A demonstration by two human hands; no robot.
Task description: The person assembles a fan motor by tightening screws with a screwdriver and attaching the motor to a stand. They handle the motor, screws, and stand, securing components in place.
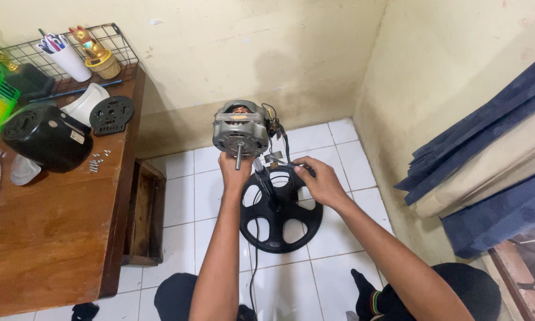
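- The left hand [235, 169] is gripping the underside of a bare fan motor [241, 128], fingers wrapped tight, keeping it upright over the black round base [281, 208] on the tiled floor.
- The right hand [320, 181] is pinching the wiring [277, 132] beside the motor, fingers narrow.
- The black motor cover [46, 137] and loose screws [96, 161] are lying on the wooden table [47, 238], set aside within reach.

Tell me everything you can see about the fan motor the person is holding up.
The fan motor is a bare, rounded grey metal unit with its covers off. Copper-coloured windings show through the top, and a plain steel shaft sticks out toward the camera. Black wires hang from its right side. It sits atop the stand pole, above the round black spoked base on the white tiled floor. The left hand grips it from below; the right hand holds the parts just beside it.
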